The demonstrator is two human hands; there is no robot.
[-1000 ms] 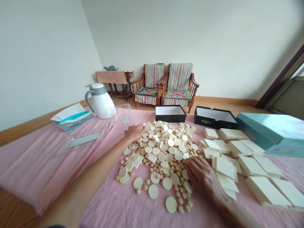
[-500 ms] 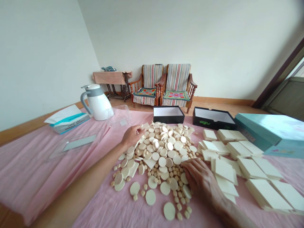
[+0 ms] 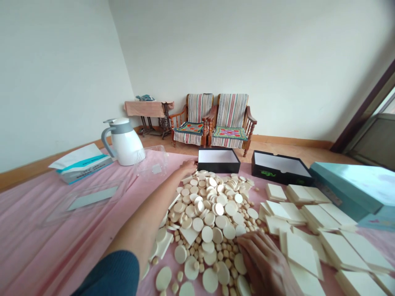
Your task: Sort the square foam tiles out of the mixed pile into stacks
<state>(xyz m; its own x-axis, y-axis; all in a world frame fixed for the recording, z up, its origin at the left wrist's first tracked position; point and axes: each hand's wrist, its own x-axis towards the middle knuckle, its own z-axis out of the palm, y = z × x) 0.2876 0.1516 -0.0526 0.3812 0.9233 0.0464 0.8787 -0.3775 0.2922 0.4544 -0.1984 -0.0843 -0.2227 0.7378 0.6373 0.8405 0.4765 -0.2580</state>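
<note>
My left hand [image 3: 188, 166] reaches over the far left of the pile to the left end of a black open box [image 3: 218, 167]. Its fingertips meet the box's corner; whether they grip it is too small to tell. Before me lies a heap of pale wooden discs [image 3: 207, 234], mixed with small wooden cubes [image 3: 227, 263]. My right hand [image 3: 267, 257] rests palm down at the heap's right edge, fingers loosely stretched over discs and cubes. Just right of it are thin square wooden sheets [image 3: 304, 255], some fanned out, others in stacks [image 3: 345, 248].
A second black box [image 3: 279, 174] and a light blue box [image 3: 348, 185] stand at the far right. On the left are a white jug [image 3: 125, 144], a tissue pack [image 3: 83, 164], a clear plastic container [image 3: 154, 162] and a clear lid [image 3: 89, 201]. Two wooden armchairs [image 3: 231, 115] stand beyond the table.
My left hand has moved from the heap's left side forward and right to the black box. My right hand stays at the heap's right edge. The view has tilted up and shifted closer.
</note>
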